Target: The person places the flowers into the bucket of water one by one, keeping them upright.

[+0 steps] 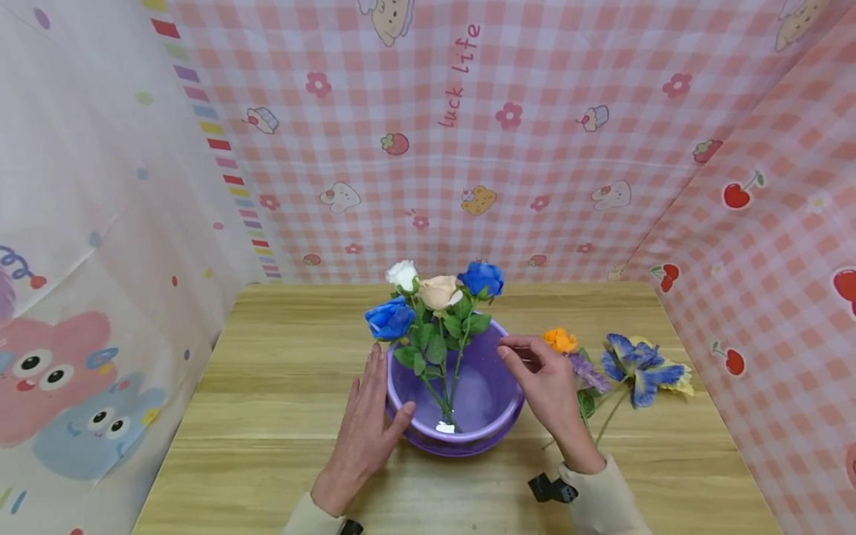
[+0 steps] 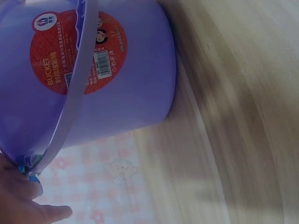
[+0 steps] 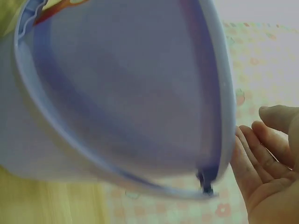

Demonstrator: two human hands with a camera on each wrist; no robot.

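A round purple plastic bucket [image 1: 491, 386] stood on the pale wood-grain tabletop [image 1: 287, 386]. From inside it rose a white artificial rose [image 1: 402, 276], a cream artificial rose [image 1: 439, 293] and two blue artificial roses [image 1: 481, 279] on green leafy stems, their heads toward the bucket's far rim. At the bucket's left side was the left hand [image 1: 364, 423], fingers straight and close together, thumb spread toward the near rim. At the bucket's right rim was the right hand [image 1: 551, 383], fingers loosely bent, pinching nothing that showed. Right of the bucket lay an orange cloth flower [image 1: 560, 340], a purple cloth flower [image 1: 588, 373] and a blue-and-yellow cloth flower [image 1: 643, 369].

The step in hand looked like steadying the bucket; light, even contact on both sides probably served best, with the left fingers kept off the blue petals just beside them.

Whether the right fingers pressed the rim or only hovered beside it was hard to tell. The left wrist view cut off most of its hand, and the right arm partly covered the loose flowers' stems.
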